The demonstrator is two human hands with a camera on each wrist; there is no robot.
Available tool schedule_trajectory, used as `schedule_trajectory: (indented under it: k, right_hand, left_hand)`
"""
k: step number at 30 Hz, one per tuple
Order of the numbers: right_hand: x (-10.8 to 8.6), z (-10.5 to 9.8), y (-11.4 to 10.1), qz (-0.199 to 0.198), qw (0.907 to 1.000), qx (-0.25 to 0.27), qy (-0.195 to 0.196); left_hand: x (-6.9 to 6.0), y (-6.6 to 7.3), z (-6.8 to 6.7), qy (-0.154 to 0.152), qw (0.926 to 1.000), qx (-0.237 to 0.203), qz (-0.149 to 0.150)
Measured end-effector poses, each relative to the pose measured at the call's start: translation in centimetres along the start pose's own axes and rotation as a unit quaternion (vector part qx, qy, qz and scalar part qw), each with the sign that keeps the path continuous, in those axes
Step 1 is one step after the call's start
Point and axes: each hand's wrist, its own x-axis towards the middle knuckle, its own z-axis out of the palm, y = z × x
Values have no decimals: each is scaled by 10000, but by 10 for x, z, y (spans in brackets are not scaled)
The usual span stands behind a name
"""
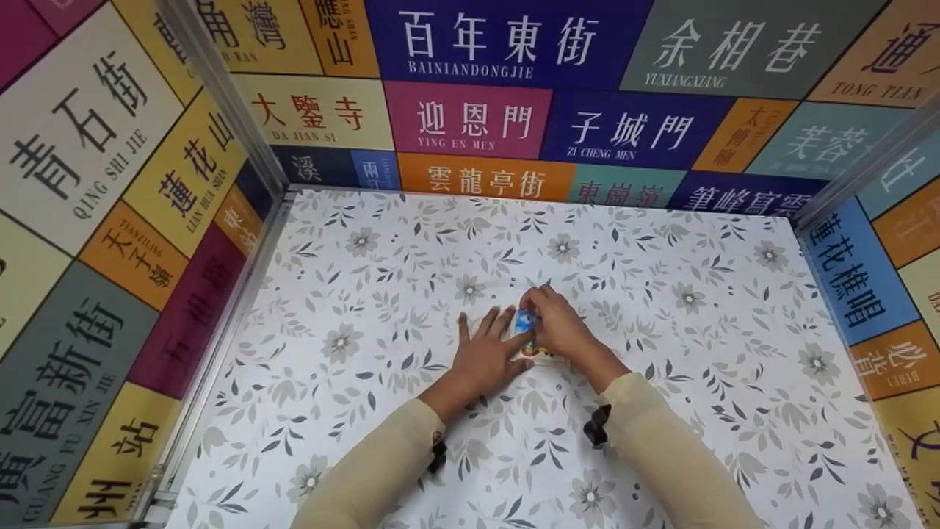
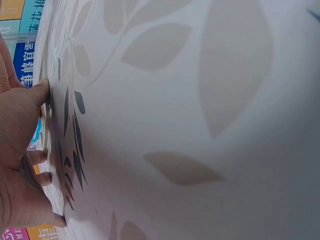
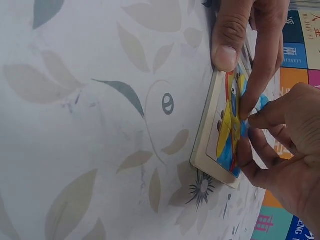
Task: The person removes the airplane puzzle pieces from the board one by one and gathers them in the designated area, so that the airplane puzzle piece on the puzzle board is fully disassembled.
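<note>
A small wooden jigsaw board [image 3: 204, 159] with a blue, yellow and red picture lies flat between the two hands. My left hand [image 1: 485, 358] rests over its left side with fingers spread; in the right wrist view its thumb [image 3: 227, 56] presses the board's edge and another finger reaches across the picture. At the board's far right, my right hand [image 1: 562, 327] has fingertips curled together and pinches a blue puzzle piece [image 1: 524, 321], which looks tilted up from the picture. In the left wrist view the left hand [image 2: 20, 145] largely hides the board.
The board lies on a white tabletop [image 1: 367, 411] printed with grey flowers and leaves. Panels with coloured street-name signs [image 1: 470, 121] stand along the back and both sides, with a metal frame rail [image 1: 220, 316] at the left edge.
</note>
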Motion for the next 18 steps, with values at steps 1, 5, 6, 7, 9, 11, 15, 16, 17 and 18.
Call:
schedule_trajectory:
  k: [1, 5, 6, 7, 9, 11, 15, 16, 17, 18]
  right_hand:
    - [0, 4, 9, -99, 9999, 27, 36]
    - [3, 9, 19, -214, 9995, 153, 153]
    - [4, 9, 21, -237, 9994, 203, 135]
    - [5, 9, 21, -214, 9994, 246, 83]
    - [8, 10, 21, -68, 9998, 209, -2]
    - [9, 9, 19, -20, 9998, 203, -59]
    - [7, -3, -6, 105, 9997, 62, -229]
    - [7, -2, -6, 64, 9997, 39, -240]
    - [7, -3, -6, 10, 9997, 22, -259]
    - [8, -3, -6, -34, 9996, -1, -276]
  left_hand:
    - [0, 0, 0, -2, 10000, 32, -3]
    - [1, 0, 1, 8, 10000, 95, 5]
    - [1, 0, 1, 19, 10000, 96, 15]
    - [1, 0, 2, 30, 9999, 93, 22]
    - [1, -1, 3, 43, 10000, 78, 34]
    - [1, -1, 4, 46, 10000, 70, 37]
    - [1, -1, 3, 44, 10000, 41, 33]
    - [1, -1, 3, 51, 10000, 36, 31]
    - [0, -1, 3, 52, 10000, 23, 28]
    - [0, -2, 3, 48, 10000, 9, 20]
